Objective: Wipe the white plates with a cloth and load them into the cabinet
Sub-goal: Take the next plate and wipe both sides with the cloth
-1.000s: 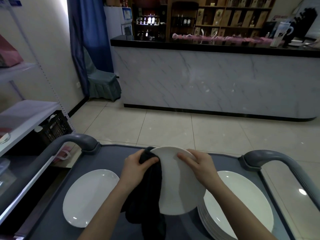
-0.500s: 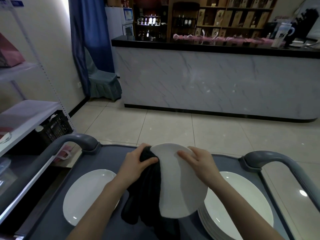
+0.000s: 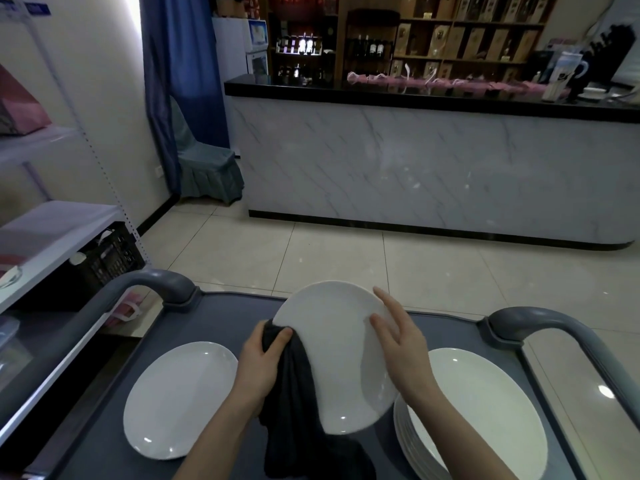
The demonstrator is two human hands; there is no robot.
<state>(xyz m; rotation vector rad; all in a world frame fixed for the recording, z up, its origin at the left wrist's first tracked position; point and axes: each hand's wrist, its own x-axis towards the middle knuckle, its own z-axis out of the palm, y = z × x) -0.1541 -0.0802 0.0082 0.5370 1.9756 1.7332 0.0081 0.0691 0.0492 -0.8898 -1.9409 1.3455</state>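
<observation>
Since half a second ago: the held plate [image 3: 337,355] shows more of its face to the camera and looks wider. The right hand [image 3: 403,348] no longer curls over the rim. Its fingers are now straight and spread, laid flat on the plate's right side, grip apart. The left hand [image 3: 259,363] sits lower on the plate's left edge than before.

Left grip is clamped on the dark cloth [image 3: 294,396], thumb pressing it onto the plate's left rim. The rest of the cloth hangs down under the plate. The plate stands tilted between both hands, above the middle of the cart [image 3: 221,315].

On the grey cart top: a single plate [image 3: 180,400] lies flat to the left, and a stack of plates [image 3: 485,414] lies to the right, just beside the held plate's lower edge. Curved grey handles rise at both far corners.

Room: tiled floor [image 3: 346,258], marble-fronted bar [image 3: 415,168] with a black top, and wooden shelves [image 3: 450,39] of bottles and boxes behind it. A blue curtain [image 3: 180,64] and a covered chair [image 3: 204,168] stand far left. A white rack [image 3: 52,230] with a black crate [image 3: 110,254] is near left.
</observation>
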